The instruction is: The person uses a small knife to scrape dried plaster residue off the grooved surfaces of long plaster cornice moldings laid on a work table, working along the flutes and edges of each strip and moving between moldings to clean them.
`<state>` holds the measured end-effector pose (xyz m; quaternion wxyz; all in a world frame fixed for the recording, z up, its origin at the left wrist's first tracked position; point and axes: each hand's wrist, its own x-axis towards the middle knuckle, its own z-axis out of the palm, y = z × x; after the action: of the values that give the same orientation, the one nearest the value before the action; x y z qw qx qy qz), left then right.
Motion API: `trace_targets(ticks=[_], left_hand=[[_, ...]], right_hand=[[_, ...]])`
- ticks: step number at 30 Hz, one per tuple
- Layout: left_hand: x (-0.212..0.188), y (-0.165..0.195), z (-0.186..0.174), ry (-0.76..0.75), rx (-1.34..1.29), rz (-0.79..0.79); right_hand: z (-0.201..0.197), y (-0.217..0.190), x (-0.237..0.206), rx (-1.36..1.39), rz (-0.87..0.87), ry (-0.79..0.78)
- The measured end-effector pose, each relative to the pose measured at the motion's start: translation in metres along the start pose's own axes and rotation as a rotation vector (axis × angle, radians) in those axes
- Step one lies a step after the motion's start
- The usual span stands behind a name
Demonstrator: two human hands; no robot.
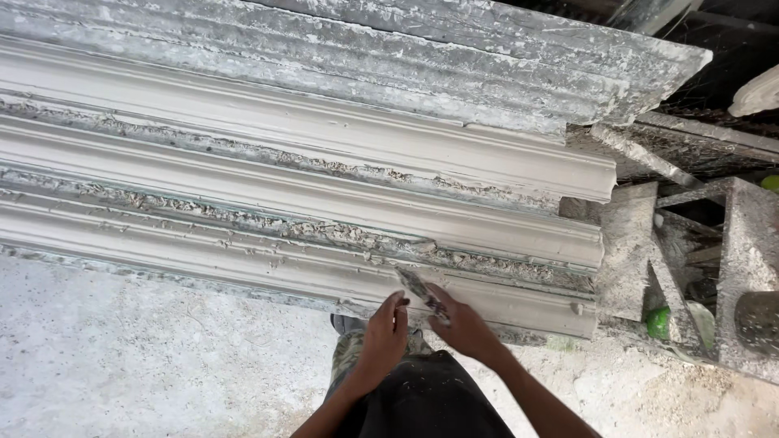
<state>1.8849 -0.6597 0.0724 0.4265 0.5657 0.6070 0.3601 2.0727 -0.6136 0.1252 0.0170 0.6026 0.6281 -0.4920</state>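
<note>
Three long grey plaster cornice mouldings [308,199] lie side by side on a plaster-crusted bench, running from the left edge to the right of middle. My right hand [464,324] grips a small plaster-caked scraper [422,290], its blade resting on the nearest moulding [268,268]. My left hand [383,337] hovers just beside it, fingers curled near the scraper handle at the moulding's front edge. Rough crumbs of set plaster line the seams between the mouldings.
A second mould slab [454,57] lies behind, crusted white. To the right stands a plaster-splashed metal frame [649,251] with a green object [659,322] below it. The dusty concrete floor [122,357] spreads under the bench. My dark trousers show at the bottom.
</note>
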Motion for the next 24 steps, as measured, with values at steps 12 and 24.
trace_targets(ticks=[12, 24], left_hand=[[0.048, 0.024, 0.057, -0.264, 0.728, 0.325], [0.051, 0.022, 0.093, -0.116, 0.919, 0.295]], right_hand=[[-0.081, 0.052, 0.013, -0.464, 0.007, -0.060], [-0.112, 0.070, 0.051, -0.635, -0.169, -0.260]])
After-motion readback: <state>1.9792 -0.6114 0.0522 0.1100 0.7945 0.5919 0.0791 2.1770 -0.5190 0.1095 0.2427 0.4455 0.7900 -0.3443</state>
